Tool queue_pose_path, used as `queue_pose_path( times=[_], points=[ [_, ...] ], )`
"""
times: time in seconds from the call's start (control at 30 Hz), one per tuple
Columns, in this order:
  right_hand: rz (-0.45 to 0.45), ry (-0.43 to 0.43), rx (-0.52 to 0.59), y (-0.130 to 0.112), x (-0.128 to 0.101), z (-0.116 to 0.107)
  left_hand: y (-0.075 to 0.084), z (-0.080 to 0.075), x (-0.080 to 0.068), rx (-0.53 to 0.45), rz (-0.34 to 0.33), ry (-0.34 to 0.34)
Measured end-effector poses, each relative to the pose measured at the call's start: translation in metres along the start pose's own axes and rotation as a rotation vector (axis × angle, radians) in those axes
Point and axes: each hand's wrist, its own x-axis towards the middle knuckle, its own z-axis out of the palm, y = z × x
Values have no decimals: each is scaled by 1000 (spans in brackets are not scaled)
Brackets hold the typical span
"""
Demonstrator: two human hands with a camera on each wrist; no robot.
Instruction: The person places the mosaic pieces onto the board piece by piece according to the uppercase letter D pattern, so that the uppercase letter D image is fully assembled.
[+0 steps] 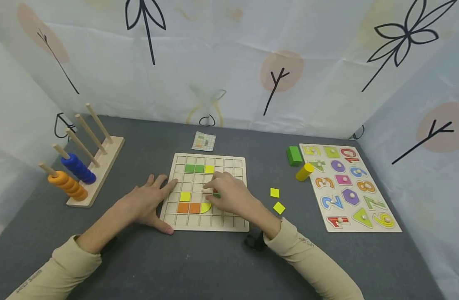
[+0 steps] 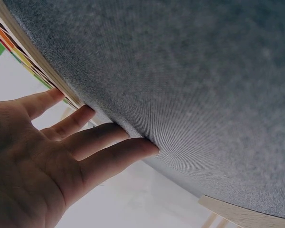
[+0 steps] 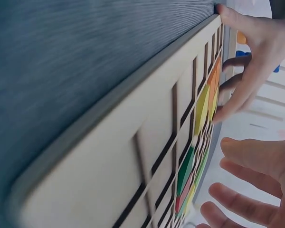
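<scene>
Left hand [image 1: 147,202] flat, fingers straight, pressed against the left edge of the grid board [image 1: 237,166]. Right hand [image 1: 229,193] spread, relaxed, grasping nothing, over mid-board tiles, a red tile [image 1: 215,190] under its fingertips. Two yellow squares [image 1: 276,200] loose just right of the board.

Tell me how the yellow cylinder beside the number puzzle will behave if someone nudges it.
The yellow cylinder lies on its side on the grey table, so it would probably roll rather than slide. It looks like solid painted wood: stiff, and likely light. The green block and the number puzzle close by might stop it soon.
</scene>
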Motion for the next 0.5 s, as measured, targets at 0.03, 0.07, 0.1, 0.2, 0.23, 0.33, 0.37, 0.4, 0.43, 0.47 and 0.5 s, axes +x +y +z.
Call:
queue_pose_path(
  times=[0.03, 0.07, 0.1, 0.2, 0.23, 0.33, 0.37, 0.4, 0.43, 0.47, 0.5],
  points=[
    [-3, 8, -2, 3, -3, -1, 0, 0, 0, 0, 0, 1],
    [-2, 13, -9, 6, -7, -2, 0, 0, 0, -1, 2, 3],
    [4, 17, -14, 8, -10, -4, 0, 1, 0, -1, 3, 6],
    [24, 28, -14, 17, -21, -8, 0, 1, 0, -3, 8, 12],
    [38, 27, -17, 19, -24, -9, 0, 1, 0, -4, 8, 13],
    [76, 40, -29, 28, -35, -12, -1, 1, 0, -5, 10, 16],
    [86, 44, -37, 31, -38, -13, -1, 1, 0, -4, 11, 18],
    [97, 48, -44, 34, -42, -14, -1, 2, 0, -3, 12, 20],
    [105, 53, -52, 37, -46, -14, -1, 2, 0, -2, 13, 22],
    [109, 57, -61, 40, -50, -14, -1, 2, 0, 0, 14, 23],
    [114, 59, -70, 43, -54, -14, -1, 2, 0, 0, 14, 25]
  ],
)
